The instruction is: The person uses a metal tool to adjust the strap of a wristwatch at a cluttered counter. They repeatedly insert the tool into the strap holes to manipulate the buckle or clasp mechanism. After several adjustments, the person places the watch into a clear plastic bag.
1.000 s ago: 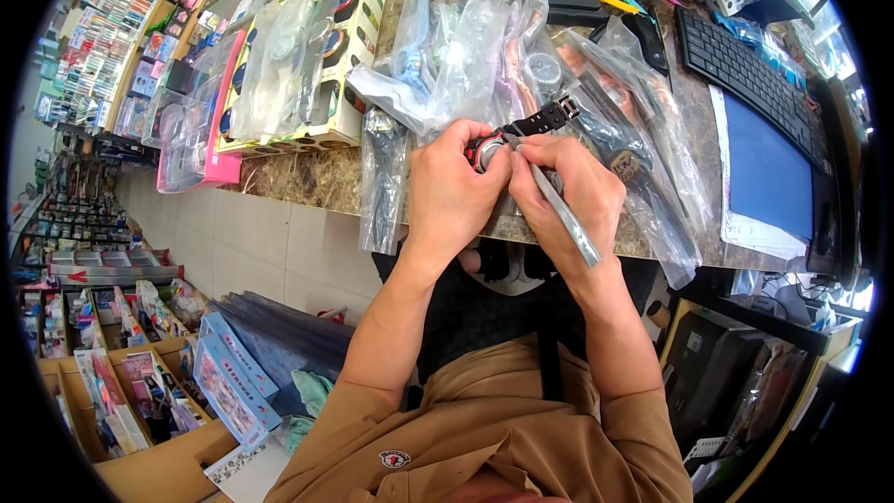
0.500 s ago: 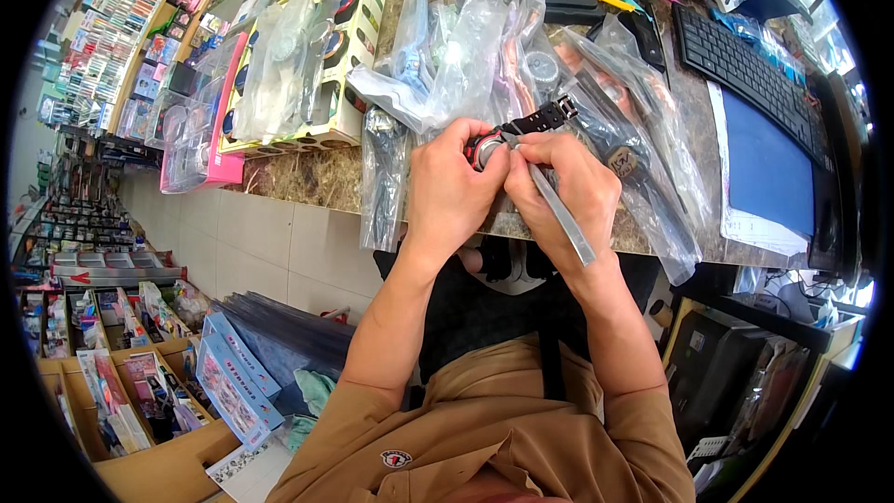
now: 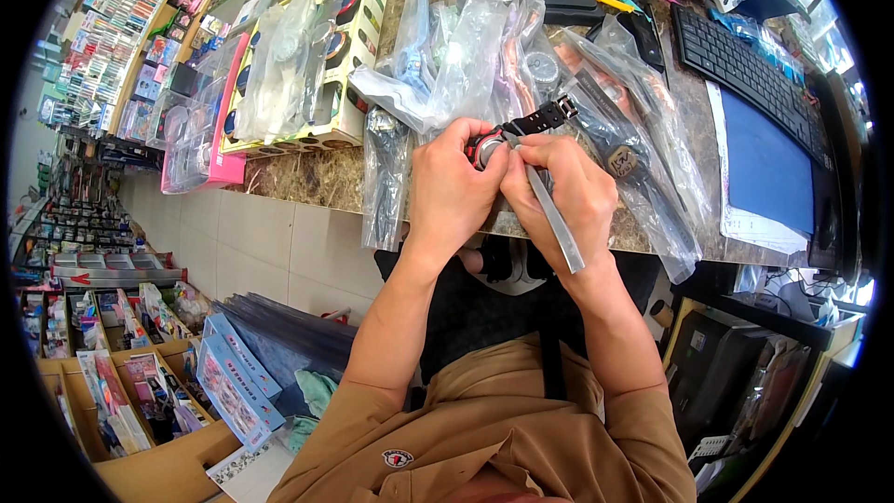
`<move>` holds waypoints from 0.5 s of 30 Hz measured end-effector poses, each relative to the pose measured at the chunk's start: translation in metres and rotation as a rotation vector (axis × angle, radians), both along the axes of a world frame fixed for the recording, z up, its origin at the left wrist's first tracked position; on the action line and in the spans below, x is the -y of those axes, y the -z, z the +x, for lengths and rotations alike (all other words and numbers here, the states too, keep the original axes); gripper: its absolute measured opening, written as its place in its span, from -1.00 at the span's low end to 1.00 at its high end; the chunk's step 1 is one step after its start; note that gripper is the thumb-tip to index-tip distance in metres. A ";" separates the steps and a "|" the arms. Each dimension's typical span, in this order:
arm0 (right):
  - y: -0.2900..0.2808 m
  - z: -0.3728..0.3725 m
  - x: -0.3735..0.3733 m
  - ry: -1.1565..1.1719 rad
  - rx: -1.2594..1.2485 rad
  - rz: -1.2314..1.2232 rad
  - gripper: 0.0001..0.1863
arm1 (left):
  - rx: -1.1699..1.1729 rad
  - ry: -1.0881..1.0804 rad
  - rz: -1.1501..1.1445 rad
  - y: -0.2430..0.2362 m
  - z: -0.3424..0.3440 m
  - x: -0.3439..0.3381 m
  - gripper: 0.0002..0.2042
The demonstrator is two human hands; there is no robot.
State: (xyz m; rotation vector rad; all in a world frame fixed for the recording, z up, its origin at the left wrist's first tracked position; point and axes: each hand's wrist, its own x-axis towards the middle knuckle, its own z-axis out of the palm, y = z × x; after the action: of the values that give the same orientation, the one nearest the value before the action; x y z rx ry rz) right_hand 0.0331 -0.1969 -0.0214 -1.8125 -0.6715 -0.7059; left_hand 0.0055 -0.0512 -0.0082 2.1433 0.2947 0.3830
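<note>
Left hand (image 3: 453, 188) grasps a watch (image 3: 503, 135), right hand (image 3: 563, 196) a metal tool (image 3: 555, 221) (bags crowd the counter edge (image 3: 307, 188)).

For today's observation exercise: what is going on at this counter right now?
A person holds a wristwatch in the left hand, its black strap sticking out to the right. The right hand presses a slim metal tool against the watch case. Bagged watches lie spread over the stone counter beyond the hands.
</note>
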 end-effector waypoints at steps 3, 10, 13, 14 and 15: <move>0.001 0.001 0.000 -0.010 0.014 -0.011 -0.76 | 0.002 -0.005 0.010 0.001 0.000 0.000 -0.71; 0.001 0.002 0.000 -0.006 0.023 -0.032 -0.78 | 0.004 0.002 0.006 0.003 0.000 -0.001 -0.71; -0.009 -0.001 0.001 -0.003 -0.091 -0.061 -0.79 | -0.020 0.008 -0.005 0.002 0.000 -0.001 -0.71; -0.009 -0.001 0.000 -0.003 -0.092 -0.061 -0.79 | -0.021 0.008 -0.005 0.002 0.000 0.000 -0.71; -0.008 0.001 -0.001 -0.001 -0.073 -0.030 -0.80 | -0.022 0.010 -0.003 0.001 0.000 0.000 -0.71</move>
State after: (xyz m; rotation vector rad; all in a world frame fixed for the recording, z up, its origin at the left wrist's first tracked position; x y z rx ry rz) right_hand 0.0337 -0.1960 -0.0135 -1.8563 -0.6375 -0.6295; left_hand 0.0053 -0.0513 -0.0096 2.1469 0.2970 0.3529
